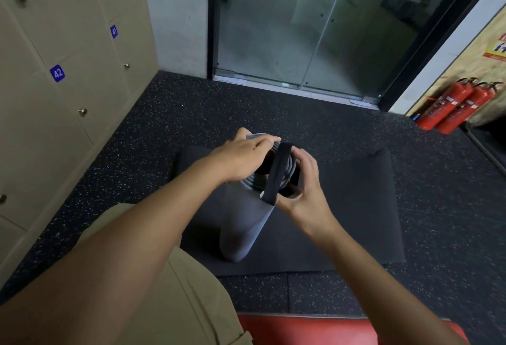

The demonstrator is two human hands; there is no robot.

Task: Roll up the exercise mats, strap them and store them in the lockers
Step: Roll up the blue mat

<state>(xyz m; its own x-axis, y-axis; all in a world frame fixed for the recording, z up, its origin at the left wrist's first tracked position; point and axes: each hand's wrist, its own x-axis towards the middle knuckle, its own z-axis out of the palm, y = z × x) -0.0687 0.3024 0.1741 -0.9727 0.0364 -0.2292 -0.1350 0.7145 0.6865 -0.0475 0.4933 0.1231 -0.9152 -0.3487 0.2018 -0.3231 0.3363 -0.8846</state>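
A rolled grey exercise mat [241,229] stands upright on end in the middle of the view, on top of a flat black mat [350,207] spread on the floor. My left hand [241,158] grips the top rim of the roll from the left. A black strap [276,172] runs across the roll's top end. My right hand [301,188] pinches the strap at the near right edge of the roll. Beige lockers [54,114] numbered 41 and 42 line the left wall, their doors closed.
Two red fire extinguishers [451,106] stand at the right wall. A glass double door [315,29] closes off the far side. A red padded surface [315,331] lies at the bottom edge. The floor is dark speckled rubber [169,114].
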